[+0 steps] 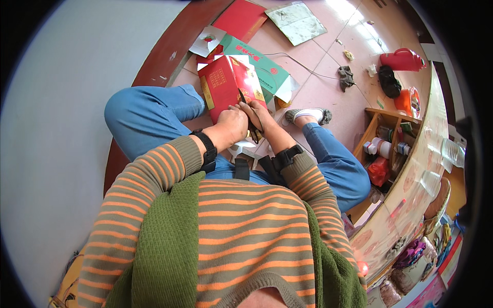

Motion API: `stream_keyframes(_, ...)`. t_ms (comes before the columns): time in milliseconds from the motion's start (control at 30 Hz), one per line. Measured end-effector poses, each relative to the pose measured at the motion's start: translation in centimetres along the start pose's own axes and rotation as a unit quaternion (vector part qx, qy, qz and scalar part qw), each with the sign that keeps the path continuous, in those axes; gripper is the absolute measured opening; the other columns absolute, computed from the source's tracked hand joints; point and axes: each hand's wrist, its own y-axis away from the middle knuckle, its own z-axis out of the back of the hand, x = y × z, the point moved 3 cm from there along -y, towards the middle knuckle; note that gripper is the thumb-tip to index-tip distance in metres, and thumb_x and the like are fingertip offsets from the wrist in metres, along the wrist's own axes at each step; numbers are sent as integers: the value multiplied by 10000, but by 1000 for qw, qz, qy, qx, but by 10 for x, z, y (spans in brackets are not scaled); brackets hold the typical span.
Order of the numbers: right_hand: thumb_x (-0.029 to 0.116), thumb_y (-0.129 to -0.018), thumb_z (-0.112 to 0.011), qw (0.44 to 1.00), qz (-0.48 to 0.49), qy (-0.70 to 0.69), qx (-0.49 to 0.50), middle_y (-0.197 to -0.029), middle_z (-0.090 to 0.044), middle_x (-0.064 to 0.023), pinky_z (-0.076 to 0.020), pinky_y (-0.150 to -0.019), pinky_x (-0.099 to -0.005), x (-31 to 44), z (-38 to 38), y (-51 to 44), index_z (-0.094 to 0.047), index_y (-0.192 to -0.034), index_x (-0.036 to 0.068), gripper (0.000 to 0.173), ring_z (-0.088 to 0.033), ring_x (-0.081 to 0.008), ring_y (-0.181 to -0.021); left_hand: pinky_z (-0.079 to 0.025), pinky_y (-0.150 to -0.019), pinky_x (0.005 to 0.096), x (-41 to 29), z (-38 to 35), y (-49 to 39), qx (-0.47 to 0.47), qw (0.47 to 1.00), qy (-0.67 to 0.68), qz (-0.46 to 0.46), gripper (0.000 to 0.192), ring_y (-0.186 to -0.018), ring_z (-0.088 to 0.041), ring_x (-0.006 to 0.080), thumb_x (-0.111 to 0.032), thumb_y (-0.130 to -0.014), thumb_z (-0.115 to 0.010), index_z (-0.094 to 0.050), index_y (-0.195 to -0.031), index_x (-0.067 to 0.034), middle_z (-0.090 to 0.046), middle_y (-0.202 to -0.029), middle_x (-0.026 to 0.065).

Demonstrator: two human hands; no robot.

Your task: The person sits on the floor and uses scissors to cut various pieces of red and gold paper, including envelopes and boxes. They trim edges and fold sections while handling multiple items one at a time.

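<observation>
A red cardboard box with gold print is between my knees, its upper flaps showing white insides. My left hand is closed at the box's near edge; its fingertips are hidden. In my right hand is a pair of scissors with dark handles, the blades pointing away from me over the box's right face. My two hands touch each other. Beneath and behind the box lies a flattened green carton. Torn white paper pieces are below my hands.
A red folder-like sheet and a stained board lie on the tiles ahead. A dark cloth, a red thermos and an orange bucket are to the right. A wooden table with open compartments stands beside my right leg.
</observation>
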Motion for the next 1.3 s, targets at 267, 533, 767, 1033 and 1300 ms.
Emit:
stream_keyframes(267,431,-899,-535,994,-67,-67,48,-612,-546,-56,-423,-428,-257,24,7,18,-526,-964,3,434,-541,-132,-482,-515,-738,393,30,-3,-23,70,992,102,-17,231,-877,-644,319,-201,-800,-528,-681,-875,-46,-664,-899,178)
stream_keyframes(533,381,-892,-575,985,-70,-160,-10,-605,-518,-29,-422,-389,-260,31,6,12,-485,-956,14,383,-515,-127,-445,-496,-752,433,30,8,-25,61,983,167,-37,197,-846,-629,381,-107,-767,-523,-655,-805,33,-633,-825,258)
stream_keyframes(767,379,-891,-577,992,-42,-122,-2,-599,-542,-34,-422,-403,-257,27,10,8,-494,-974,-5,401,-527,-125,-450,-488,-769,442,30,15,-19,85,976,198,-37,231,-891,-615,392,-62,-760,-484,-604,-924,45,-629,-895,263)
stream_keyframes(1033,339,-888,-583,995,-44,-83,-24,-575,-532,-31,-422,-385,-275,32,8,13,-509,-991,-22,382,-519,-126,-422,-487,-777,442,32,29,-13,105,970,213,-51,310,-893,-612,403,-20,-728,-457,-571,-1005,58,-624,-906,269)
stream_keyframes(1300,430,-864,-592,997,-76,23,-5,-598,-574,-67,-467,-410,-294,41,17,-3,-508,-988,-4,459,-569,-167,-456,-483,-806,442,35,28,-19,73,961,245,-103,268,-918,-609,401,-30,-717,-471,-594,-937,59,-609,-903,299)
